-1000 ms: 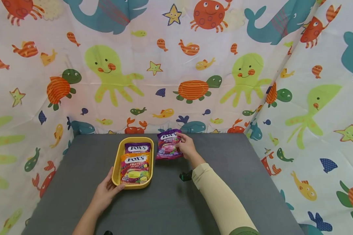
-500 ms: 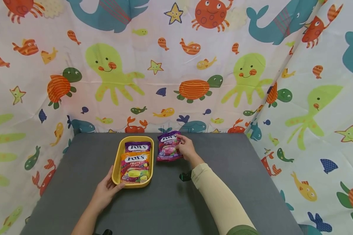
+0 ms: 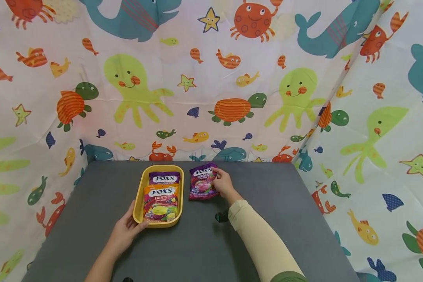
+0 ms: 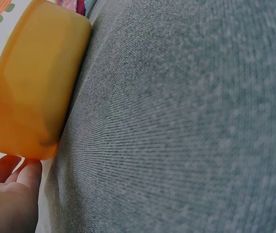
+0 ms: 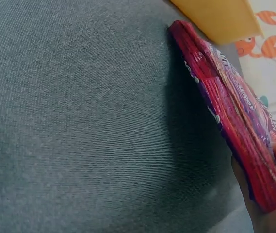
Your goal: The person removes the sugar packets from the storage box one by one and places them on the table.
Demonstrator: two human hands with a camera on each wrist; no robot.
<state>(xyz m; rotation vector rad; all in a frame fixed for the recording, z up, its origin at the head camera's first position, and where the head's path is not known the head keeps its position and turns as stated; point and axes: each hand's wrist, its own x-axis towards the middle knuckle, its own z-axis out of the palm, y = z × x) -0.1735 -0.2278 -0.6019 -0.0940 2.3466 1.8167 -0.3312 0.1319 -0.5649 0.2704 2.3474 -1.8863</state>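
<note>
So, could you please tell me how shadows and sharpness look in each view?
Head view: on the held purple bag, large lettering reads, small print doesn't; left wrist view: the grey cloth looks blurry toward the right edge; right wrist view: a dark shadow lies beside the bag.

The right sleeve (image 3: 262,239) is cream; green cloth (image 3: 289,276) is at its upper end, a black device (image 3: 221,217) beside its cuff (image 3: 237,208).
</note>
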